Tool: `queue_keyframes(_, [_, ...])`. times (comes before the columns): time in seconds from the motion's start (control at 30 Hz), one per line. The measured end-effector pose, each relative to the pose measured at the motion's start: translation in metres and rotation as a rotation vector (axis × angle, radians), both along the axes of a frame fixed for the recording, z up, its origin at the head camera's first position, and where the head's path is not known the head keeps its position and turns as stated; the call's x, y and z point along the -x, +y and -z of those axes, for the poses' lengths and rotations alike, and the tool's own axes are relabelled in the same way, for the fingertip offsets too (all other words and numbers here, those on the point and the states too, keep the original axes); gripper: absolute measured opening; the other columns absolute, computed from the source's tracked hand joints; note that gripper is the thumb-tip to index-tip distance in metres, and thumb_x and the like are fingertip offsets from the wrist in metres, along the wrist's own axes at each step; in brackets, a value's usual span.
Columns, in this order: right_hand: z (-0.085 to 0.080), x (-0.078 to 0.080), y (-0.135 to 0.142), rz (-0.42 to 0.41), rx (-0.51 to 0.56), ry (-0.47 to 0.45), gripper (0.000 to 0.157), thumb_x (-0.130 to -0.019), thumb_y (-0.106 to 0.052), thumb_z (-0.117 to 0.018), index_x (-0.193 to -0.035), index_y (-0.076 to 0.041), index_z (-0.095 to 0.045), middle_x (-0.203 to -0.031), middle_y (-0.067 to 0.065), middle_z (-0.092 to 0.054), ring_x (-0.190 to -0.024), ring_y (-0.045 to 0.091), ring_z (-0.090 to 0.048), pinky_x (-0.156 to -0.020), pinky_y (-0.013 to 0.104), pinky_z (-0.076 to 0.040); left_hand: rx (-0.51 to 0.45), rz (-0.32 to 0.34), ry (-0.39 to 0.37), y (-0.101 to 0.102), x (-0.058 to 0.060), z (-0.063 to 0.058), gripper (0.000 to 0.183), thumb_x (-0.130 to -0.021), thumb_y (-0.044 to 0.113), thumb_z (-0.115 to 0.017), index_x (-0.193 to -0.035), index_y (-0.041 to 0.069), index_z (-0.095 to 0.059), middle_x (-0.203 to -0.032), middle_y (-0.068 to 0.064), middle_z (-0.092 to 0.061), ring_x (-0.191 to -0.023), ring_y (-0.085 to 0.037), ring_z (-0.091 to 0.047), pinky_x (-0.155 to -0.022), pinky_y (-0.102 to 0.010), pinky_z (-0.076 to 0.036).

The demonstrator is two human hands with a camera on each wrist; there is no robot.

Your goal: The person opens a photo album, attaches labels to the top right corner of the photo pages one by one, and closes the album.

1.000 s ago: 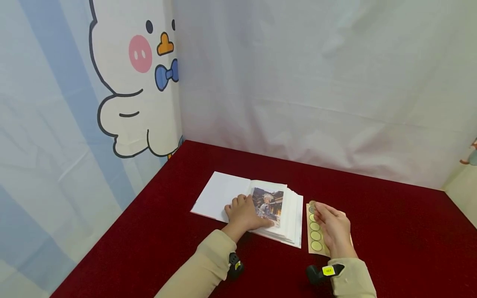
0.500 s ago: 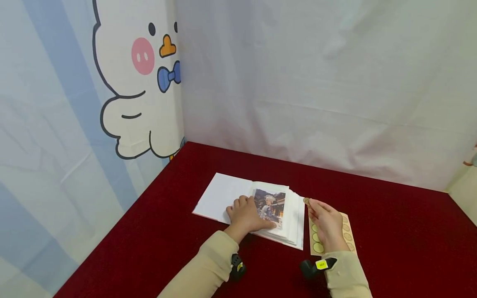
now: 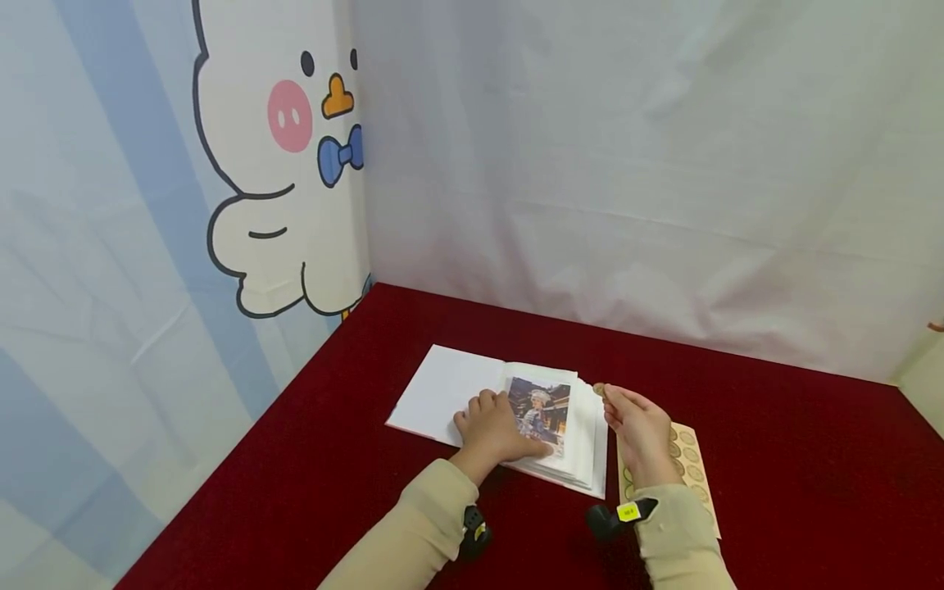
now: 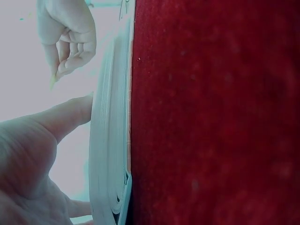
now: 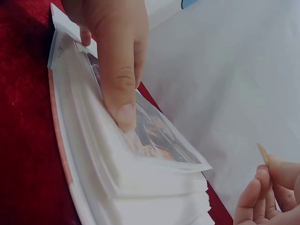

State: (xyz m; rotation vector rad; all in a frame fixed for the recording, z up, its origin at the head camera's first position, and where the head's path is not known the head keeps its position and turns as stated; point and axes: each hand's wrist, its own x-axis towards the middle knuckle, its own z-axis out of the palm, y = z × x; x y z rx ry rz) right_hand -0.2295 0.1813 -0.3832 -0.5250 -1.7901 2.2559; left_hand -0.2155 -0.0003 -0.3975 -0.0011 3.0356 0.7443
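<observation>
An open photo album point(image 3: 445, 383) lies on the red tabletop, its stack of pages to the right of the bare white inside cover. My left hand point(image 3: 494, 428) rests on the top page with fingers spread. Its thumb presses near the lower edge of a photo point(image 3: 553, 405) of a person in a pale hat. Between thumb and index finger my right hand point(image 3: 637, 430) pinches a small round gold-brown sticker point(image 5: 263, 153). That sticker is held up near the album's right edge. Under the right hand lies a tan sticker sheet point(image 3: 692, 467), partly hidden by the hand and wrist.
Red cloth point(image 3: 796, 442) covers the table. A pale curtain point(image 3: 627, 164) hangs behind it, and a cartoon-printed curtain point(image 3: 251, 238) is at the left. Each wrist wears a black camera, the right one point(image 3: 608, 520) close to the sheet's lower edge.
My right hand has lifted the round sticker off the sheet and moved left and up, toward the album. The left hand keeps its place on the page. The head view has shifted slightly.
</observation>
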Motion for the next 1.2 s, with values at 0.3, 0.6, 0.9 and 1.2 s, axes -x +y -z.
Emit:
queue_keyframes(0.3, [0.001, 0.004, -0.005, -0.016, -0.007, 0.006, 0.022, -0.085, -0.007, -0.067, -0.068, -0.019, -0.067, -0.068, -0.006, -0.064, -0.066, 0.008, -0.059, -0.066, 0.02, -0.051, 0.003, -0.001, -0.005, -0.001, 0.0, 0.001, 0.1, -0.057, 0.062, -0.078, -0.127, -0.001, -0.047, -0.118, -0.016, -0.043, -0.111, -0.031, -0.039, -0.084, -0.048, -0.03])
queue_keyframes(0.6, [0.003, 0.012, -0.012, -0.021, -0.02, 0.009, 0.015, -0.085, -0.006, -0.067, -0.074, -0.015, -0.069, -0.068, -0.008, -0.065, -0.065, 0.008, -0.06, -0.065, 0.021, -0.052, -0.008, -0.003, -0.004, 0.0, -0.001, 0.0, 0.098, -0.057, 0.06, -0.079, -0.127, -0.002, -0.047, -0.119, -0.017, -0.044, -0.112, -0.032, -0.039, -0.085, -0.049, -0.03])
queue_keyframes(0.9, [0.002, 0.019, -0.021, 0.006, 0.007, 0.015, 0.006, -0.085, -0.004, -0.067, -0.08, -0.007, -0.069, -0.068, -0.005, -0.064, -0.061, 0.007, -0.059, -0.065, 0.023, -0.053, -0.026, -0.004, -0.002, 0.001, -0.001, -0.002, 0.096, -0.058, 0.058, -0.08, -0.126, -0.002, -0.048, -0.118, -0.017, -0.043, -0.111, -0.032, -0.038, -0.085, -0.05, -0.03])
queue_keyframes(1.2, [0.0, 0.025, -0.024, -0.002, 0.014, 0.006, 0.003, -0.084, -0.004, -0.068, -0.084, -0.002, -0.07, -0.065, -0.005, -0.064, -0.061, 0.006, -0.06, -0.064, 0.022, -0.053, -0.022, -0.006, -0.001, 0.002, -0.001, -0.003, 0.099, -0.058, 0.059, -0.08, -0.127, -0.003, -0.047, -0.118, -0.017, -0.044, -0.111, -0.031, -0.039, -0.085, -0.05, -0.03])
